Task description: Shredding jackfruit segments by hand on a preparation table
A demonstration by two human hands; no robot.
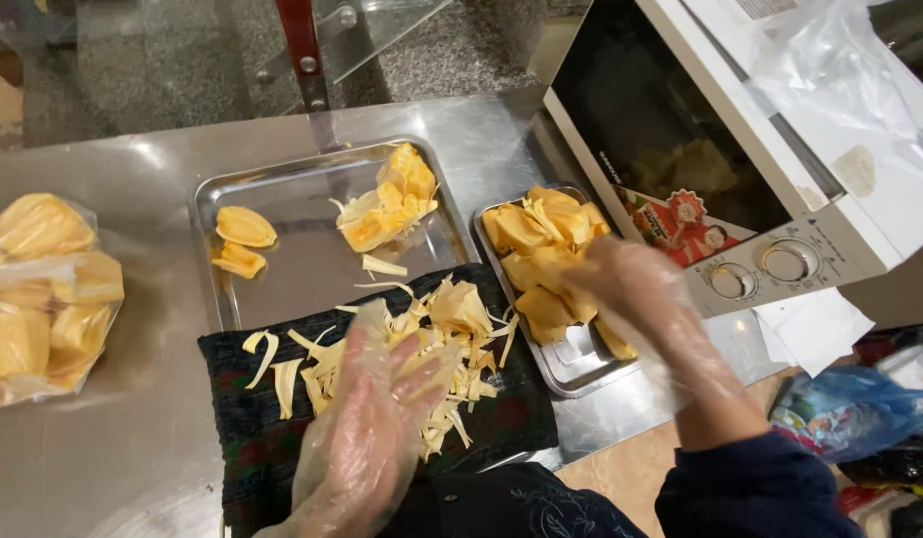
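Left hand (382,408) flat, fingers spread over jackfruit strips (452,329) lying mixed directions; right hand (636,289), blurred, grip unclear, over small tray (571,374) angled away-left.

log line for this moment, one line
left hand open over fruit strips on dark cloth | right hand reaching into small tray of yellow pods
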